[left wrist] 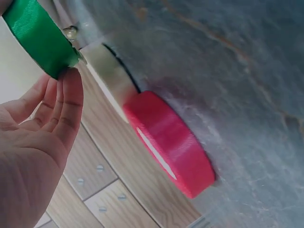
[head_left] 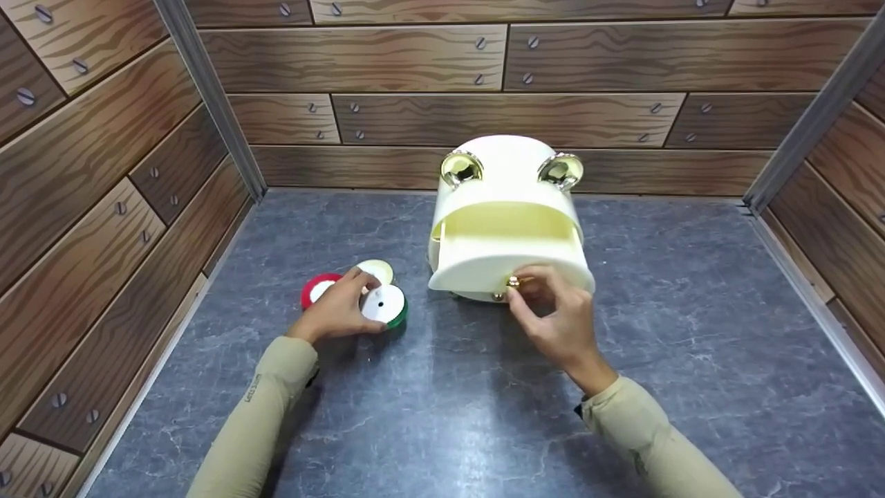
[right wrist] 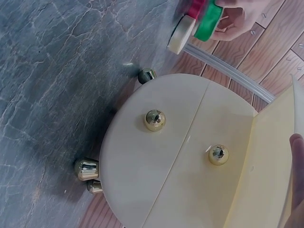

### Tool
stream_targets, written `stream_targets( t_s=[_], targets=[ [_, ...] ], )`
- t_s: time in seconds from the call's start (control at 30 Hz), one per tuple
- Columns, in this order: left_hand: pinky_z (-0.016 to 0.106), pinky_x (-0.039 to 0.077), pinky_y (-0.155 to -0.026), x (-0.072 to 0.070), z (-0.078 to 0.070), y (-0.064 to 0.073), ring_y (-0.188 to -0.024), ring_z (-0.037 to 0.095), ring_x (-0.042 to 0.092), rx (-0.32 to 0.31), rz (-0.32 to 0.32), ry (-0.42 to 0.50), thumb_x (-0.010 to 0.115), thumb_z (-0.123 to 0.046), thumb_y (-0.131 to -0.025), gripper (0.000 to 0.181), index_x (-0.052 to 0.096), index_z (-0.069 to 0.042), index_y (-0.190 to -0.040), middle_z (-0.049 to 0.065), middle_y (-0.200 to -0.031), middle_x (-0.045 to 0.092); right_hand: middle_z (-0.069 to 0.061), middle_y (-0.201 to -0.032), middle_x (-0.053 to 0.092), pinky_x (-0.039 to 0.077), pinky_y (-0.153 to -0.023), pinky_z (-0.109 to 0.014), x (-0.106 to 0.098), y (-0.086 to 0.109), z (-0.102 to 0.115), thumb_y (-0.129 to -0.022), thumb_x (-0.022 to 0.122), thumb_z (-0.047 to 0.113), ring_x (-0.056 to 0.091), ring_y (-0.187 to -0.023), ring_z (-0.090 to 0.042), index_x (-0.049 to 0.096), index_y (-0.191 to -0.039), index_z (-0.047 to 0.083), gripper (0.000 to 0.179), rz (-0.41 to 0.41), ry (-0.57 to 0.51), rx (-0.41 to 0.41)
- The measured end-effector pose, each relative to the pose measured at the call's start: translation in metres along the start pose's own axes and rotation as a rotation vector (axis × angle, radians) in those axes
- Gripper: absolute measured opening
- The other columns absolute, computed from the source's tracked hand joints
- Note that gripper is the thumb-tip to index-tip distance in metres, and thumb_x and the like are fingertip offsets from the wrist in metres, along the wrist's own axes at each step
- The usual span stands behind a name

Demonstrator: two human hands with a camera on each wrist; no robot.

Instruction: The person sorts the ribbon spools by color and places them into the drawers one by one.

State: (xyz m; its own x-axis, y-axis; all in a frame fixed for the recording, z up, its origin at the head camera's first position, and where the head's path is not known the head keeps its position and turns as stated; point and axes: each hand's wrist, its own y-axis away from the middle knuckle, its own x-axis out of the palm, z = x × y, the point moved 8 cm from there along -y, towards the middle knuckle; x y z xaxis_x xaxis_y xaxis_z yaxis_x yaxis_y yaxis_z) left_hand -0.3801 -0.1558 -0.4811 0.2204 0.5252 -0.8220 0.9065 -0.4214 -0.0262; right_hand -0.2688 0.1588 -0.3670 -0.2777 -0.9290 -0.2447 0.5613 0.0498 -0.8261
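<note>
My left hand (head_left: 337, 309) grips a roll of green ribbon (left wrist: 38, 35) by its edge; its white side with a small central hole faces up. Beside it are a red ribbon roll (left wrist: 171, 142) and a cream ribbon roll (left wrist: 110, 78), both on the tabletop. A cream storage box (head_left: 508, 155) has its upper compartment (head_left: 511, 249) extended toward me, with a hollow showing inside. At this front, my right hand (head_left: 563, 321) pinches a gold knob (head_left: 513, 281) between thumb and fingers. Two more gold knobs show on the lower front in the right wrist view.
Two gold round ear-like pieces (head_left: 461, 168) stick up from the box top. Short gold feet (right wrist: 87, 169) support the box on the dark marbled tabletop (head_left: 442, 415). Wood-patterned panels (head_left: 415, 59) wall the back and both sides.
</note>
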Motion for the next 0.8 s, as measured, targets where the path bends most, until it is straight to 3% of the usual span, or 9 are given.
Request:
stream_targets(
  t_s=[0.3,0.5,0.8],
  targets=[
    [0.041,0.057,-0.088,-0.024,-0.018,0.002,-0.104,0.025,0.062,0.037,-0.056,0.015,0.092,-0.033,-0.073,0.068,0.063,-0.006,-0.129,0.009,-0.117,0.058,-0.008,-0.088,0.077,0.058,-0.065,-0.016,0.000,0.001,-0.003,-0.082,0.078,-0.006,0.073,-0.074,-0.006,0.071,-0.101,0.001,0.021,0.001,0.003,0.029],
    [0.037,0.055,-0.083,-0.046,-0.033,0.003,-0.099,0.023,0.058,0.070,-0.088,0.051,0.093,-0.029,-0.073,0.070,0.062,-0.006,-0.132,0.008,-0.115,0.056,-0.008,-0.086,0.077,0.058,-0.061,-0.017,0.000,0.000,-0.001,-0.081,0.078,-0.007,0.073,-0.072,-0.008,0.071,-0.101,0.000,0.022,-0.007,0.004,-0.017],
    [0.035,0.053,-0.082,-0.080,-0.068,0.000,-0.098,0.023,0.058,0.147,-0.163,0.060,0.095,-0.027,-0.071,0.071,0.062,-0.006,-0.131,0.009,-0.115,0.055,-0.010,-0.089,0.076,0.059,-0.065,-0.017,0.000,-0.001,0.000,-0.080,0.079,-0.009,0.074,-0.071,-0.014,0.071,-0.101,-0.001,0.024,-0.014,-0.012,-0.016]
  ],
)
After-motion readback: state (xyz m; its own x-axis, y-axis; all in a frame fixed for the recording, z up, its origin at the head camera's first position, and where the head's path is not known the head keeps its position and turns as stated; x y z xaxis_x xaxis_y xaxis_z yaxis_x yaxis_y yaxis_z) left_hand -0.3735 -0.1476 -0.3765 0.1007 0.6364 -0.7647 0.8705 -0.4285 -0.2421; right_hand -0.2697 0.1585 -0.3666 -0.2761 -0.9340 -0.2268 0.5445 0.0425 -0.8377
